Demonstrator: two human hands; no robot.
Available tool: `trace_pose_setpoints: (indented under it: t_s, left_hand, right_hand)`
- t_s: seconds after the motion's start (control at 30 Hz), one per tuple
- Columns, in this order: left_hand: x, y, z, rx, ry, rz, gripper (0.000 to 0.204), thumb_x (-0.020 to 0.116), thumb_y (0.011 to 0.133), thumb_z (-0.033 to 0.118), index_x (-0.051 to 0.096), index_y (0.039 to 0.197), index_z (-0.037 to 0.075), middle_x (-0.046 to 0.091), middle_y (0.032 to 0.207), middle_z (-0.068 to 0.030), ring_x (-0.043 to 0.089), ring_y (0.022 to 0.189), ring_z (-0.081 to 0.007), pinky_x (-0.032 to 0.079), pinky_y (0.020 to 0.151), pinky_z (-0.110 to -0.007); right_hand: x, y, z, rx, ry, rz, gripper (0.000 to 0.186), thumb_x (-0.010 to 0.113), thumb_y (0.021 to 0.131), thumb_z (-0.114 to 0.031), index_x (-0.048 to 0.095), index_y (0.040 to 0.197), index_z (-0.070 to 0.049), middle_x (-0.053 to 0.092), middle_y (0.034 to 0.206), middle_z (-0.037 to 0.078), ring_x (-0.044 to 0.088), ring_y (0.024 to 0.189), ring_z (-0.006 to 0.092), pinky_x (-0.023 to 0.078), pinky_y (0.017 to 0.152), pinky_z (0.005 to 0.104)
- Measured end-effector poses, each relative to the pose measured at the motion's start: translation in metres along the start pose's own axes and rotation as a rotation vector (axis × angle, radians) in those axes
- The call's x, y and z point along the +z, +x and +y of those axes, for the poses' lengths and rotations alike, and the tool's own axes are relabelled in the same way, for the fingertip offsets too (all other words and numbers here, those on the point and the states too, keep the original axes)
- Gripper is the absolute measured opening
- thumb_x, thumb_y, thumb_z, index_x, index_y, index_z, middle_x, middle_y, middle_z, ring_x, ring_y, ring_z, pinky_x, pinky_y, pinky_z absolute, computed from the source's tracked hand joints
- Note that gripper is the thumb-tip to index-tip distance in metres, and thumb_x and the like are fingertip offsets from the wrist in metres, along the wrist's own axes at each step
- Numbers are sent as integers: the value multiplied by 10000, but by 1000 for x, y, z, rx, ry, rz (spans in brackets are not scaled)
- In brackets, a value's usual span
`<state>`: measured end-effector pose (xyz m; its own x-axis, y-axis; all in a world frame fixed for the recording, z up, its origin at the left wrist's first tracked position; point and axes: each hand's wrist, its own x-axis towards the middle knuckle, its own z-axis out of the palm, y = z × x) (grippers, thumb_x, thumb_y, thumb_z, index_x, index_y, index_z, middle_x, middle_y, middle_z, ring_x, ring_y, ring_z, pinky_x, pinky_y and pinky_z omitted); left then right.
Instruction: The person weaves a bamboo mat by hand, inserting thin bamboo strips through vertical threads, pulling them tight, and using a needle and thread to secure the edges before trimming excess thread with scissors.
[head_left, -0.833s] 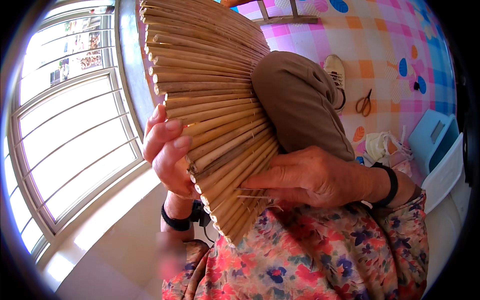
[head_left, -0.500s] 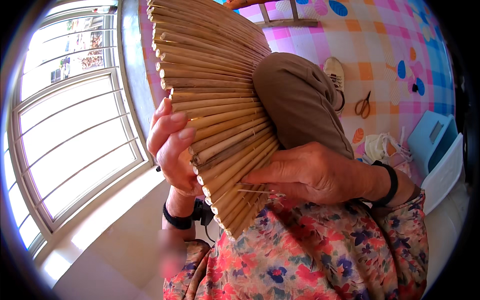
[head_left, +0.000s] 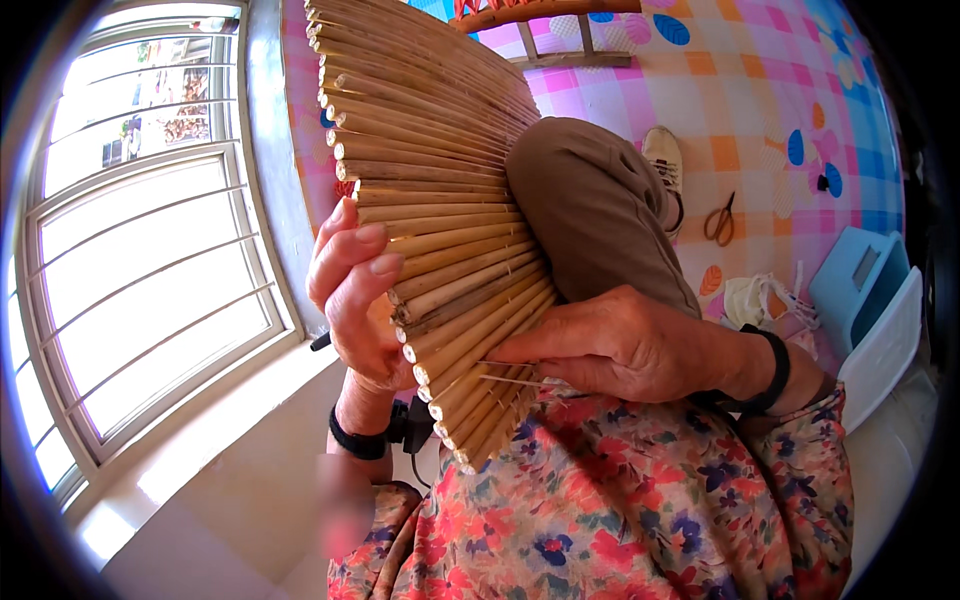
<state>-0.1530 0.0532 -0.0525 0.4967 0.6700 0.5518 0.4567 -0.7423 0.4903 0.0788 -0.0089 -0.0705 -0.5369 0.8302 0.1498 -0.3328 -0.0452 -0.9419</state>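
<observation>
A mat of pale bamboo or reed sticks slants across my lap, its cut ends facing left. My left hand grips that edge, fingers curled over the stick ends and palm partly hidden behind. My right hand lies over the lower sticks, index finger extended onto them and thumb beneath it, closed on a thin needle-like piece. Whether this piece is wire, needle or cord is too small to tell.
My brown-trousered knee props the mat. Scissors lie on the checked floor covering, near white cloth. A blue bin is at right, a wooden frame at top, a barred window at left.
The mat and my left hand have shifted slightly rightward. The lower stick ends sit a little higher in view. My right hand has moved up slightly, still at the thin piece.
</observation>
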Motion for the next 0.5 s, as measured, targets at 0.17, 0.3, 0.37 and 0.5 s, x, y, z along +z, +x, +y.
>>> trace_pose_setpoints:
  t_s: [0.17,0.3,0.37,0.5]
  left_hand:
    - [-3,3,0,14,18,-6,546,522,846,518,484,1105,39,460,1145,-177,410,1184,-395,307,1013,-530]
    - [-8,5,11,18,-3,-24,512,532,852,469,486,1108,27,461,1146,-183,408,1188,-394,299,1017,-526]
    - [-10,5,19,31,-7,-19,498,542,851,444,487,1111,23,463,1144,-186,407,1189,-393,297,1019,-523]
    - [-15,1,32,30,-7,-26,491,557,847,426,488,1115,21,463,1143,-188,406,1191,-392,297,1019,-518]
  right_hand:
    - [0,3,-4,28,8,-11,240,565,876,-83,599,1103,-12,650,919,188,650,838,290,515,724,324]
    - [1,-3,-20,167,-10,-131,311,548,873,-18,553,1184,-9,628,1075,152,620,976,265,483,829,299]
    - [5,-8,-25,201,-2,-141,308,549,873,-15,557,1180,-10,632,1068,149,624,972,246,481,824,290]
    - [11,-16,-29,168,7,-135,299,549,877,-25,561,1175,-4,633,1072,145,623,976,230,478,821,284]
